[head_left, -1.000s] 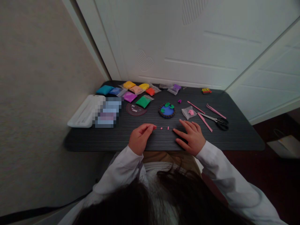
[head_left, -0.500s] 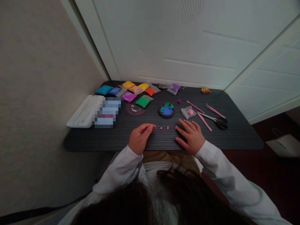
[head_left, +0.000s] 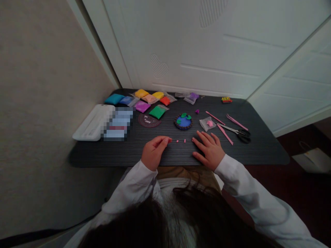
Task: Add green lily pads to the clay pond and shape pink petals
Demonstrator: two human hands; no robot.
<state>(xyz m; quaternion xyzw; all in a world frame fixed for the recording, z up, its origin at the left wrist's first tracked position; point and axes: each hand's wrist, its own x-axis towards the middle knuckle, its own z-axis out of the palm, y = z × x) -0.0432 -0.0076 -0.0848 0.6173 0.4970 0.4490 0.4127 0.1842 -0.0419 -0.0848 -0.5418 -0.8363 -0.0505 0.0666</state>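
Observation:
My left hand (head_left: 154, 151) rests on the dark table (head_left: 103, 155) with its fingers pinched on a small pink bit of clay at the fingertips. My right hand (head_left: 210, 150) lies flat on the table, fingers spread, holding nothing. Between the two hands lie two tiny pink clay pieces (head_left: 181, 141). Just beyond them sits a round clay disc (head_left: 183, 121), blue with green blobs and a dark rim. A small clear bag with pink clay (head_left: 208, 123) lies just past my right hand.
Several coloured clay packets (head_left: 150, 101) line the table's back left. A white tray (head_left: 91, 122) sits at far left, a dark round mat (head_left: 148, 120) beside it. Pink modelling tools (head_left: 224, 133) and black scissors (head_left: 238, 132) lie to the right. A white door stands behind.
Hardly anything differs: both hands stay where they were, my right hand's fingers shifting only slightly on the table. The view has drifted a little.

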